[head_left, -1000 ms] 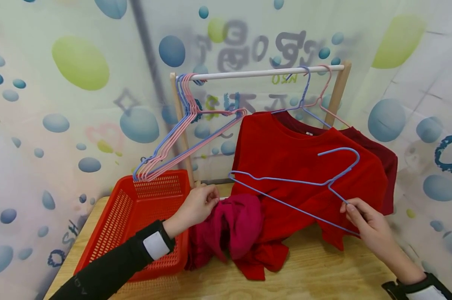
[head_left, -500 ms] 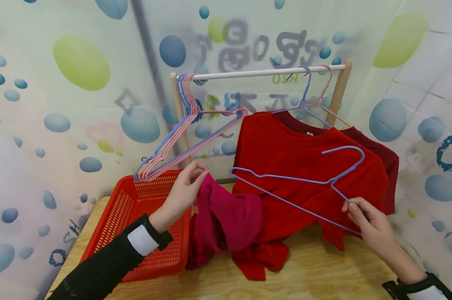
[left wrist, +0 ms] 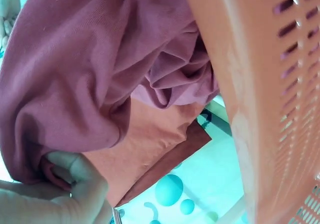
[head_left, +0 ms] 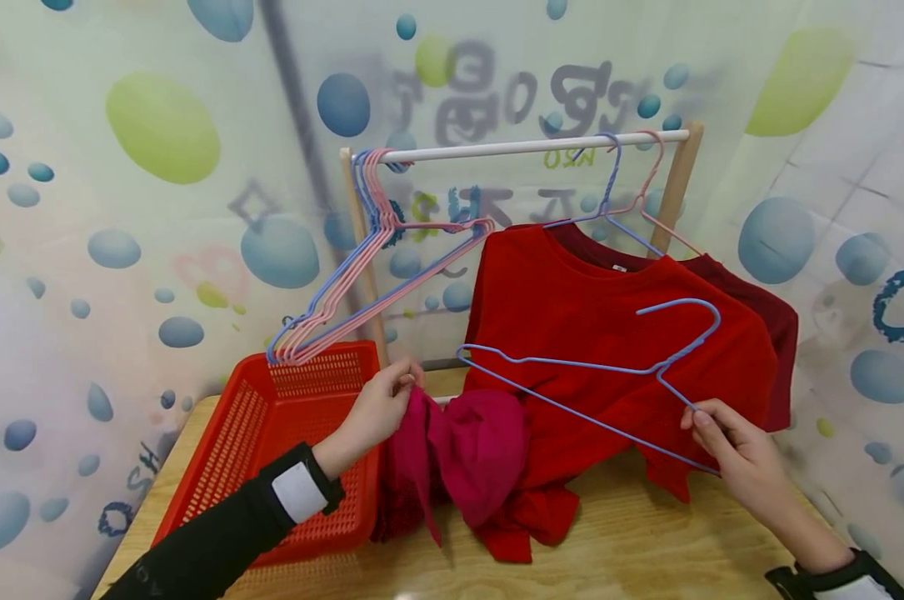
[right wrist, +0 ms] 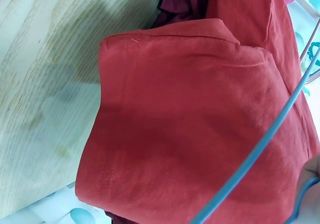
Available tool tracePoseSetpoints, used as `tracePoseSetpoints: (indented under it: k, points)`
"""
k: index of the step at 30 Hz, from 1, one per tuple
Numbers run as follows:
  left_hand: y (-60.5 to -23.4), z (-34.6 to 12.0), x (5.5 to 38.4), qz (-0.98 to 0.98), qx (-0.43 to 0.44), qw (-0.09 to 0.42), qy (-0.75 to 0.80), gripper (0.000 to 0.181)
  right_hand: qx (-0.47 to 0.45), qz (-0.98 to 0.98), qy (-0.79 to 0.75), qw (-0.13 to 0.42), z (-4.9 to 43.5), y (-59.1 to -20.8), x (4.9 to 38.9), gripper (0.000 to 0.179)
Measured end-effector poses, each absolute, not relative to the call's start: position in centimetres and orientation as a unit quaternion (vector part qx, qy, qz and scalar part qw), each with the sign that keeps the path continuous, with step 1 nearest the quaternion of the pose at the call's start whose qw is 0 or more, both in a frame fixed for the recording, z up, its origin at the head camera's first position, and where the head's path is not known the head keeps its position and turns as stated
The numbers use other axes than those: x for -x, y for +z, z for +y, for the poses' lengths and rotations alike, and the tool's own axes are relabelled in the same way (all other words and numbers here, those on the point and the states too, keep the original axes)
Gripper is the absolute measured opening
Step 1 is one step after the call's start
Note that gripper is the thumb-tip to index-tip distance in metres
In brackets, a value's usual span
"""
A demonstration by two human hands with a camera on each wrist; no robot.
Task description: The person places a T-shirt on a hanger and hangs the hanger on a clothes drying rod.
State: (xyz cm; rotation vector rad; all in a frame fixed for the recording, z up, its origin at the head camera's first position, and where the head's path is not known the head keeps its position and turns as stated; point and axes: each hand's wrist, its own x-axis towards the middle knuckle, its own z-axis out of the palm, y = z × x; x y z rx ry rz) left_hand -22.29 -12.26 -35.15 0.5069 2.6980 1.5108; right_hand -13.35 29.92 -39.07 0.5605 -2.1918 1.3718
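My left hand (head_left: 382,406) pinches the edge of a crumpled magenta garment (head_left: 489,450) beside the basket. The left wrist view shows the thumb and fingers gripping a fold of that cloth (left wrist: 90,83). My right hand (head_left: 744,454) holds a bare blue hanger (head_left: 571,362) by one shoulder, its hook up and pointing left. Behind the hanger, a red shirt (head_left: 609,308) hangs on another blue hanger (head_left: 612,179); its lower part fills the right wrist view. A darker red shirt (head_left: 777,333) hangs behind it on a pink hanger (head_left: 646,179).
A rack with a white rail (head_left: 496,149) stands on the wooden table (head_left: 616,542). Several pink and blue hangers (head_left: 380,242) hang at its left end. Below them sits a red perforated basket (head_left: 267,467). A patterned curtain (head_left: 212,108) closes off the back.
My left hand took hold of the magenta garment, lifted its edge up and left, then lowered it somewhat. The right hand and its hanger have barely shifted.
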Motion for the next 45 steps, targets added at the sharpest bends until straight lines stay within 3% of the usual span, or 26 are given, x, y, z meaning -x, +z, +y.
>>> tracePoseSetpoints:
  k: [3, 8, 12, 16, 21, 25, 29, 34, 40, 45]
  points:
    - [-35.3, -12.4, 22.3, 0.859, -0.151, 0.019, 0.488, 0.028, -0.204, -0.803, 0.503, 0.247, 30.0, -39.0, 13.4, 0.019]
    - [-35.5, -12.5, 21.8, 0.863, -0.120, 0.061, 0.486, 0.023, -0.207, -0.804, 0.499, 0.250, 30.1, -39.1, 13.4, 0.020]
    - [-35.8, -12.7, 21.1, 0.896, -0.156, 0.064, 0.411, 0.016, -0.224, -0.787, 0.518, 0.248, 30.2, -39.1, 13.5, 0.021]
    - [-35.6, -13.0, 20.8, 0.898, -0.196, 0.071, 0.388, 0.022, -0.231, -0.782, 0.525, 0.246, 30.3, -39.1, 13.6, 0.021]
    - [-35.2, -13.1, 20.7, 0.903, -0.234, 0.037, 0.360, 0.038, -0.231, -0.784, 0.522, 0.243, 30.4, -38.9, 13.6, 0.022]
    - [-35.6, -13.1, 20.7, 0.899, -0.276, 0.017, 0.339, 0.035, -0.231, -0.777, 0.536, 0.235, 30.3, -38.9, 13.6, 0.023]
    - [-36.2, -13.0, 20.8, 0.892, -0.306, 0.007, 0.332, 0.021, -0.228, -0.775, 0.543, 0.228, 30.2, -39.0, 13.4, 0.022]
    - [-36.0, -12.8, 21.0, 0.879, -0.271, 0.027, 0.391, 0.005, -0.233, -0.776, 0.541, 0.224, 30.3, -39.1, 13.4, 0.023]
    - [-34.5, -12.8, 21.4, 0.797, -0.202, 0.109, 0.558, 0.013, -0.245, -0.748, 0.576, 0.219, 30.3, -39.0, 13.4, 0.025]
    - [-33.7, -12.7, 21.3, 0.786, -0.178, 0.065, 0.588, 0.026, -0.265, -0.723, 0.604, 0.203, 30.1, -38.9, 13.2, 0.027]
